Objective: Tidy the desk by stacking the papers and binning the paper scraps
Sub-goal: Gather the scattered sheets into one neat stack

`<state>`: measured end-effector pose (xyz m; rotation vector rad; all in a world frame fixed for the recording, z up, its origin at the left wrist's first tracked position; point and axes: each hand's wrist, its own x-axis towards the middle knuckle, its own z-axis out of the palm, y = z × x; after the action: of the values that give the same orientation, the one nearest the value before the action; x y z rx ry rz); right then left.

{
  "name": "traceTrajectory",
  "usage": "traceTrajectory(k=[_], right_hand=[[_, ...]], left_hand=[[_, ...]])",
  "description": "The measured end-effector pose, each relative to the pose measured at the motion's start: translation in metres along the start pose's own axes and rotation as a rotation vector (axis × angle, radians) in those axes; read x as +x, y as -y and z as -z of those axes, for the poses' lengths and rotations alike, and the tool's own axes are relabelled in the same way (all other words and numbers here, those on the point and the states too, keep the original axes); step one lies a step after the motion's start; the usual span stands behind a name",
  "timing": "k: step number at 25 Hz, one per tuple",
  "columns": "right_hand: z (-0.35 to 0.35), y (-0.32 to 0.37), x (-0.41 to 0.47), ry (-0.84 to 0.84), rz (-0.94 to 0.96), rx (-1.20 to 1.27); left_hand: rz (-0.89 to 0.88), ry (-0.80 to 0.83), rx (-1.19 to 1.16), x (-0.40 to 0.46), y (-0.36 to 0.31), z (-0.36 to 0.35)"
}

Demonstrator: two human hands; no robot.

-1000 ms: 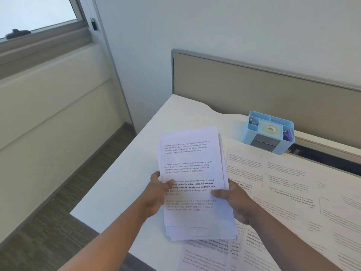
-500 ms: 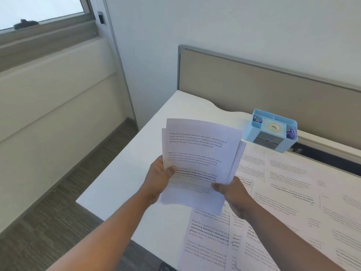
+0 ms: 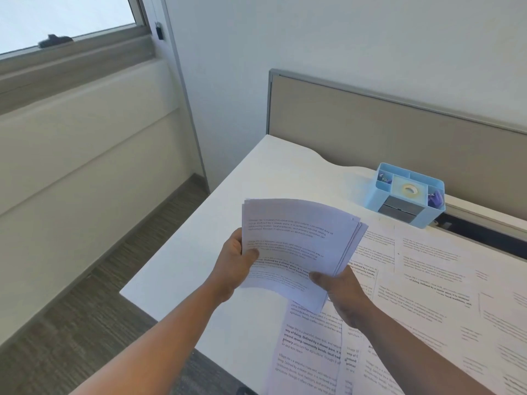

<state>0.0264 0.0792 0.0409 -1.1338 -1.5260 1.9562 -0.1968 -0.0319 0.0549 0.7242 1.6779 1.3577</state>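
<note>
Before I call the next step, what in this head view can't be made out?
- Bin: none in the head view.
- Loose sheets: cut off by the right and bottom edges.
- Stack: sheet count too fine.
- Sheets under the stack: hidden by it and the right hand.

so there's a light blue desk organizer [image 3: 408, 193] at the back of the white surface [image 3: 199, 266], roll of tape [image 3: 409, 189] in the middle slot, purple clips in the side one. beige divider panel [image 3: 385, 132] behind it, window [image 3: 65, 21] top left, grey carpet floor [image 3: 71, 323] below
</note>
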Motion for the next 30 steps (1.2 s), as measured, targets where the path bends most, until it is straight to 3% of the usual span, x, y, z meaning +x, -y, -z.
traceTrajectory(k=[16, 23, 27, 30], right_hand=[[0.012, -0.008, 0.011, -0.033, -0.035, -0.094], [0.033, -0.013, -0.002, 0.027, -0.13, 0.086], [0.04, -0.025, -0.012, 0.111, -0.267, 0.219], [0.035, -0.022, -0.018, 0.182, -0.253, 0.324]], left_hand=[[0.032, 0.006, -0.052, 0.007, 0.003, -0.007], [0.138, -0.176, -0.323, 0.016, 0.006, -0.001], [0.187, -0.184, -0.472, 0.008, 0.006, -0.013], [0.192, -0.176, -0.548, -0.005, -0.001, -0.031]])
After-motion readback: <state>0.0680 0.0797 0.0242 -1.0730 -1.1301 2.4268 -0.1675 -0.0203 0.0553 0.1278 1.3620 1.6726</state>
